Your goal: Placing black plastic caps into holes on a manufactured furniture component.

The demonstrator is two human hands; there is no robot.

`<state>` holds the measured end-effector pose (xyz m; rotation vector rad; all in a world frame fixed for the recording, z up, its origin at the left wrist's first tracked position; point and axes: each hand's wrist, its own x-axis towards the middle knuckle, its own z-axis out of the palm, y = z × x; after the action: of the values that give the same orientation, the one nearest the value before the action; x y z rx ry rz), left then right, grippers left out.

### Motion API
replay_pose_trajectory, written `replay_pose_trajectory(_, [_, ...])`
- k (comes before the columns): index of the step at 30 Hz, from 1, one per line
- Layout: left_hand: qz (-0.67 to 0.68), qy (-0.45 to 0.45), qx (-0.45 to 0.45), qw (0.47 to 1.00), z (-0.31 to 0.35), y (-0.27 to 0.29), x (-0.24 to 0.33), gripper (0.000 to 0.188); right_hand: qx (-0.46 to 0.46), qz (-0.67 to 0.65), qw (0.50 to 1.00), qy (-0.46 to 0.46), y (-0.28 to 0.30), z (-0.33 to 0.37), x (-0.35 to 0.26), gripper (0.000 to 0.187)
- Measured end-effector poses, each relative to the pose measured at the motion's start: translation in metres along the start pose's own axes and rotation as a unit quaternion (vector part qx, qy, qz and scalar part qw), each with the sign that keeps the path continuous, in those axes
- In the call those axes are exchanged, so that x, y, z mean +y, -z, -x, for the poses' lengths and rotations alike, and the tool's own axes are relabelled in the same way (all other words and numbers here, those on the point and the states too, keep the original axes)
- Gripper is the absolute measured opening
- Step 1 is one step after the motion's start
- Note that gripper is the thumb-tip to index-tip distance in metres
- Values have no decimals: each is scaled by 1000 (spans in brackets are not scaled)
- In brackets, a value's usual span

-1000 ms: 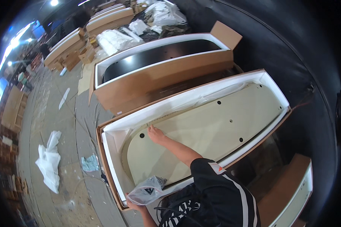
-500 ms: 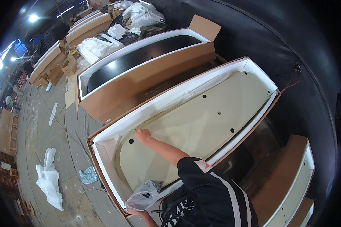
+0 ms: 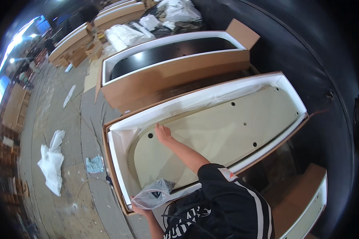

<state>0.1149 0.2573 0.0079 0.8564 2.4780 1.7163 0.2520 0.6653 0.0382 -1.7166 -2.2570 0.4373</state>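
A long cream panel with rounded ends (image 3: 211,131) lies in an open cardboard box (image 3: 105,131) lined with white foam. My right hand (image 3: 163,133) rests at the panel's far edge, close to a black round hole (image 3: 150,136). Its fingers are pinched together, and anything between them is too small to make out. By the box's near left corner, my left hand (image 3: 138,208) grips a clear plastic bag (image 3: 147,198). Small dark parts show inside the bag, which hangs over the panel's near edge.
Beyond stands another box (image 3: 167,69) holding a black panel (image 3: 163,55). A further box (image 3: 307,191) is at the lower right. White wrapping (image 3: 52,161) and a bluish cloth (image 3: 95,164) lie on the floor at left. A dark wall (image 3: 307,71) runs along the right.
The whole view has shifted, so the boxes appear farther right. My right hand stays by the same hole at the panel's edge, and my left hand still holds the bag.
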Motion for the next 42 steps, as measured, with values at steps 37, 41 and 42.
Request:
replay_pose_trajectory(37, [-181,-12,24,983,-18,4,99,40,15,-129,991,22,22,22,21,27])
replay_pose_trajectory(41, [-165,8,35,986,-13,2,88,37,51,-138,986,74,18,22,26,25])
replay_pose_trajectory(42, [-181,19,35,983,-11,1,83,37,42,-153,984,86,17,20,30,27])
